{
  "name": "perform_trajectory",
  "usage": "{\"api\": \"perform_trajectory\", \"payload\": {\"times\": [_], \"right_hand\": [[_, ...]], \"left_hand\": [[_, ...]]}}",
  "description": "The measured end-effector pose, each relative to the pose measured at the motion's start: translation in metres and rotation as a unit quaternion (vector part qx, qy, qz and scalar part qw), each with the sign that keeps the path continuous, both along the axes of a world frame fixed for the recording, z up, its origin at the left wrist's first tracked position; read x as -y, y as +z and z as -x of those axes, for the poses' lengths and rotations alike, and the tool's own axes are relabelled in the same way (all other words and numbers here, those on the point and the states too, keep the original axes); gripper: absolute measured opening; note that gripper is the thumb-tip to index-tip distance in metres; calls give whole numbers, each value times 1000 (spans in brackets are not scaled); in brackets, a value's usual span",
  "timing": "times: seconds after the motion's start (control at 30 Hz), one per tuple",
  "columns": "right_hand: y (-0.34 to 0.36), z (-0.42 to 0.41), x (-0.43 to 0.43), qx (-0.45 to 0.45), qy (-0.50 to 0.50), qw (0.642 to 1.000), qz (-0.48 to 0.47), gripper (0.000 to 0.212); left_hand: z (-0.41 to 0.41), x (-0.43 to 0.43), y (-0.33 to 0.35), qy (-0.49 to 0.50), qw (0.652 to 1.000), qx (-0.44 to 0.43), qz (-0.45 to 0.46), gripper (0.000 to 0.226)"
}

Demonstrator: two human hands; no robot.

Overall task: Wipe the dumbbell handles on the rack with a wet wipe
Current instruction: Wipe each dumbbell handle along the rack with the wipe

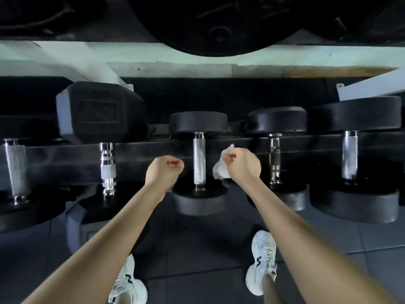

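A dark "N" is borne by the left sneaker (128,280) and the right sneaker (262,257). The embossed panel on the hexagonal dumbbell head (98,110) cannot be read.

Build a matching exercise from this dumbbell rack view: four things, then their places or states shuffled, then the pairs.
1 wet wipe
2 left hand
3 hex-headed dumbbell
4 knurled middle handle

A curled, holding nothing
B second from the left on the rack
C gripped by the right hand
D between both hands, untouched

Pairs: 1-C, 2-A, 3-B, 4-D
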State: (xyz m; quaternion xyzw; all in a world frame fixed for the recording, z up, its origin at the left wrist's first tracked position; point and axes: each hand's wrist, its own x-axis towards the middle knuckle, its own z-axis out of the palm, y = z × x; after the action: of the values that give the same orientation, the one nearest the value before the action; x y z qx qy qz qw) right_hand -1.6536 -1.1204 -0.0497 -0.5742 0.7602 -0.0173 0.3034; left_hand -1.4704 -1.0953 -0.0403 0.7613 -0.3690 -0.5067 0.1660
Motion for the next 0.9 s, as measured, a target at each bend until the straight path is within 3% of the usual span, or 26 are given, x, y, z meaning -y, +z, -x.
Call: {"api": "perform_trajectory", "payload": {"times": [0.07, 0.17, 0.3, 0.43, 0.5, 0.6, 0.8, 0.9], "right_hand": [[-16, -13, 4, 134, -81, 986, -54, 22], [-29, -28, 6, 345, -211, 904, -140, 14], [-37, -27, 10, 419, -260, 852, -176, 21], [-42, -16, 7, 476, -251, 820, -196, 43], [-42, -12, 1, 451, -196, 852, -178, 50], [-40, -12, -9, 328, -133, 932, -73, 31], [-26, -14, -17, 167, -161, 969, 89, 22], [-17, -29, -30, 184, -147, 965, 117, 20]], "left_hand": [[-1, 5, -17, 4, 1000, -16, 7, 17], [-1, 11, -38, -5, 999, -50, 13, 30], [6, 21, -58, -47, 996, -71, -20, 54], [18, 26, -70, -40, 992, -104, -66, 31], [21, 23, -72, -29, 997, -50, -57, 18], [18, 14, -64, -10, 1000, 20, 11, 14], [19, -4, -39, 31, 993, 81, 78, 17], [22, -8, -37, 29, 991, 99, 91, 14]]}}
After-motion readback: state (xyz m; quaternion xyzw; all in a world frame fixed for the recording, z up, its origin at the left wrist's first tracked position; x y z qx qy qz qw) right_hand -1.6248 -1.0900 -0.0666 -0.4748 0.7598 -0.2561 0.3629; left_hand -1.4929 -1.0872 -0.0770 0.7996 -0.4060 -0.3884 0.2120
